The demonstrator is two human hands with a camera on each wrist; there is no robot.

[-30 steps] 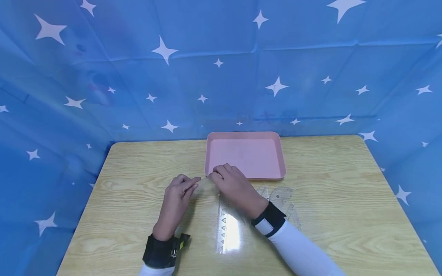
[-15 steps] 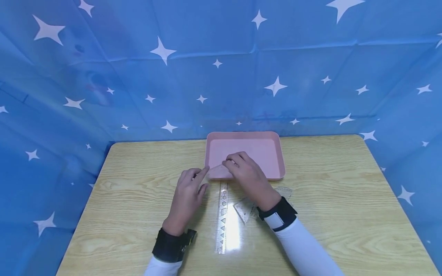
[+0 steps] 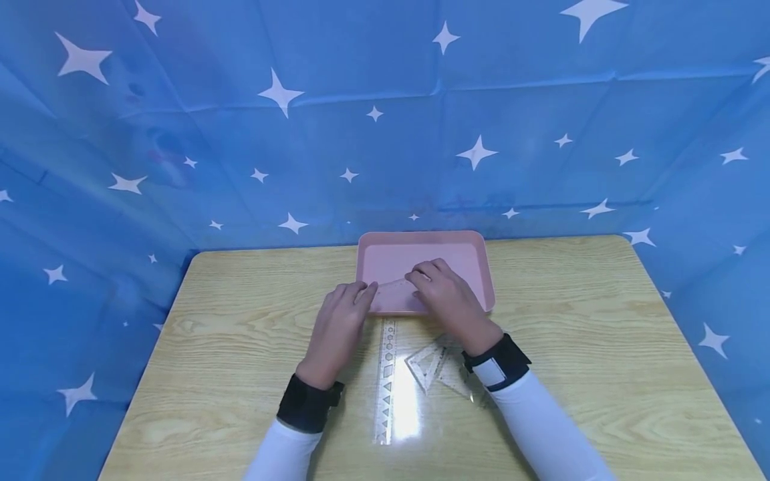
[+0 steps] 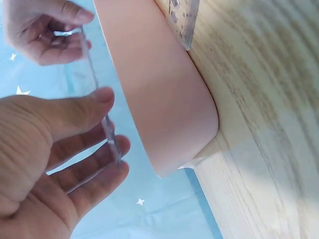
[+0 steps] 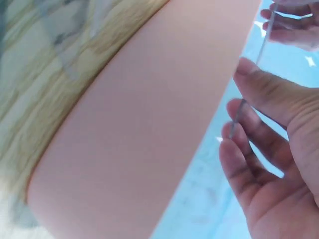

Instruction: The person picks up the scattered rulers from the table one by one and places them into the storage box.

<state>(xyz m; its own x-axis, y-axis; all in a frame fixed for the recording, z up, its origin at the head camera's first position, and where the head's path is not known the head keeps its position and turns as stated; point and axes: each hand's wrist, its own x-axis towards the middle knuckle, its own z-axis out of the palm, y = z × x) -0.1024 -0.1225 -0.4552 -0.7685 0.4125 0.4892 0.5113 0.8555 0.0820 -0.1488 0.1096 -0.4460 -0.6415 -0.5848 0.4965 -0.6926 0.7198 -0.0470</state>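
Over the near part of the pink tray point(image 3: 368, 257), both hands hold a thin, flat, clear plastic measuring piece point(image 3: 394, 287). My left hand point(image 3: 341, 321) pinches its left end between thumb and fingers. At the other end, my right hand point(image 3: 448, 297) has the same kind of pinch. Both wrist views show the clear piece point(image 4: 90, 67) almost edge-on, above the tray's outer wall point(image 5: 134, 114), so its full outline cannot be made out. A clear straight ruler point(image 3: 386, 387) with cut-out shapes lies on the table in front of the tray.
Right of the ruler, a clear set square point(image 3: 424, 364) lies beside another clear triangular piece point(image 3: 454, 375), partly under my right wrist. The wooden table point(image 3: 601, 347) meets a blue star-patterned curtain point(image 3: 385, 153) behind the tray. Light glares off the table beside the ruler.
Both hands have moved forward and right, carrying the clear piece from the tray's near-left corner to over the tray. More of the ruler and the set square is now uncovered.
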